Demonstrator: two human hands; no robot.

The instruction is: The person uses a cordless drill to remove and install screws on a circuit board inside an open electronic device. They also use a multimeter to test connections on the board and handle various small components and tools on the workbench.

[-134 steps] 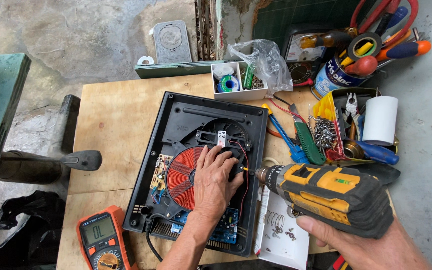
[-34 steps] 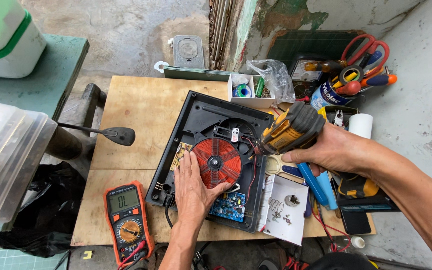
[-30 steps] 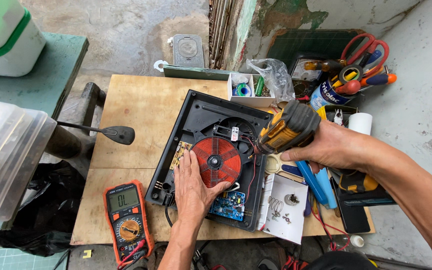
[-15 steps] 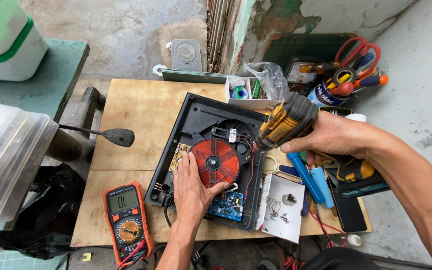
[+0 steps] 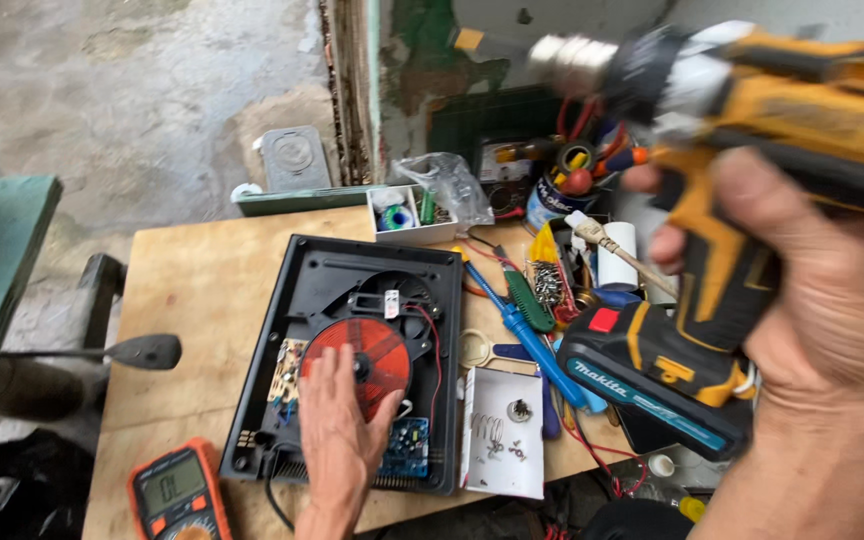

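Note:
An opened black induction cooker base [image 5: 324,290] lies on a plywood table [image 5: 192,290], showing a red copper coil [image 5: 377,345] and circuit boards. My left hand [image 5: 337,440] rests flat on the coil's lower left part. My right hand [image 5: 822,330] grips a yellow and black cordless drill [image 5: 742,170], raised close to the camera at the upper right, its chuck pointing left, well away from the cooker.
An orange multimeter [image 5: 174,492] sits at the table's front left. A white box lid with screws [image 5: 500,430] lies right of the cooker. Blue-handled tools [image 5: 522,325], a white tape roll and tool clutter crowd the right side. A small parts box [image 5: 402,215] stands behind.
My right hand has lifted the drill off the cooker, up and toward the camera. My left hand stays on the coil.

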